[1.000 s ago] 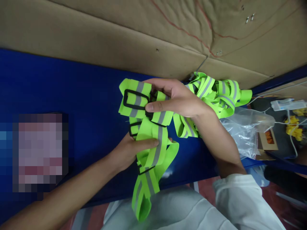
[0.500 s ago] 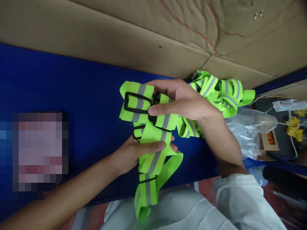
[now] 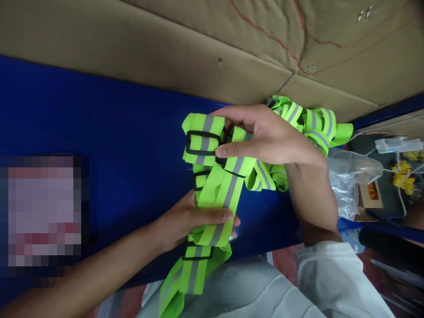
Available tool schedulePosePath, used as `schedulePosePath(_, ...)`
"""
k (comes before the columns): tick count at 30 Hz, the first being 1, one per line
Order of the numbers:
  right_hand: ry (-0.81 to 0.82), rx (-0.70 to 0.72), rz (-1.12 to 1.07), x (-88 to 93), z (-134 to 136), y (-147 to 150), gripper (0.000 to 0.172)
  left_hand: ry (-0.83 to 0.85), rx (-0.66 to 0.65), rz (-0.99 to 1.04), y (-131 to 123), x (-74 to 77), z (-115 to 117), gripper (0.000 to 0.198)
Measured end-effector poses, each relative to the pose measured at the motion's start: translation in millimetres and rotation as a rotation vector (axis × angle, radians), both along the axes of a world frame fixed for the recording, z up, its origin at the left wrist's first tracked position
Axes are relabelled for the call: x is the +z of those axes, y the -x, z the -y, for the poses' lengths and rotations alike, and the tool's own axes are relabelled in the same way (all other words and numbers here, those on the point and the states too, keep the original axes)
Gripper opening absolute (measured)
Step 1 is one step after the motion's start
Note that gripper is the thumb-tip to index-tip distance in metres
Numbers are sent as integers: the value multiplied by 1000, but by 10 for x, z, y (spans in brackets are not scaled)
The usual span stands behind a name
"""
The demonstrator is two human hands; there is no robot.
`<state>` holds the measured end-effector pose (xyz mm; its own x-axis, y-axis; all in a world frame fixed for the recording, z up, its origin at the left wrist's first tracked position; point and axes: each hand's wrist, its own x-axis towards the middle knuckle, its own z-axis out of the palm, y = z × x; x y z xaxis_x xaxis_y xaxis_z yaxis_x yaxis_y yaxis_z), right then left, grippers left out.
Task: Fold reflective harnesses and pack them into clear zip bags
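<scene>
A neon-green strap harness (image 3: 221, 185) with grey reflective stripes and black plastic buckles lies between my hands over the blue table (image 3: 99, 128). My right hand (image 3: 265, 137) pinches its upper part, thumb pressed beside a black buckle (image 3: 202, 143). My left hand (image 3: 188, 218) is closed round the lower straps, thumb across the front. The strap's end hangs off the table edge toward my lap, with another buckle (image 3: 197, 251) on it.
A heap of more green reflective straps (image 3: 308, 126) lies behind my right wrist. Brown cardboard (image 3: 198, 48) runs along the table's far side. A clear plastic bag (image 3: 347, 176) and white cables with yellow parts (image 3: 402, 170) sit at the right.
Both hands have shifted right with the harness. My left hand has slid lower along the straps, and the loose loop by it has been drawn flat.
</scene>
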<state>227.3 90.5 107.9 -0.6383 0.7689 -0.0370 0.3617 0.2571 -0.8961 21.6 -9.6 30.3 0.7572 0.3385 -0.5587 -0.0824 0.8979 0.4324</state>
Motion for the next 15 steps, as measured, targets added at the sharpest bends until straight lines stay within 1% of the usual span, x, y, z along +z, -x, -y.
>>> schedulePosePath(4, -283, -51, 181, -62, 48, 17, 44, 70, 49, -60, -4, 3, -20, 35)
schedulePosePath(6, -405, -53, 252, -106, 79, 49, 47, 90, 79, -87, 0, 13, -39, 34)
schedulePosePath(10, -519, -6, 346, -205, 150, 163, 46, 54, 149, -139, 29, 17, -100, 32)
schedulePosePath(15, -656, 28, 415, -342, 255, 305, 45, -73, 212, -179, 104, -8, -187, 27)
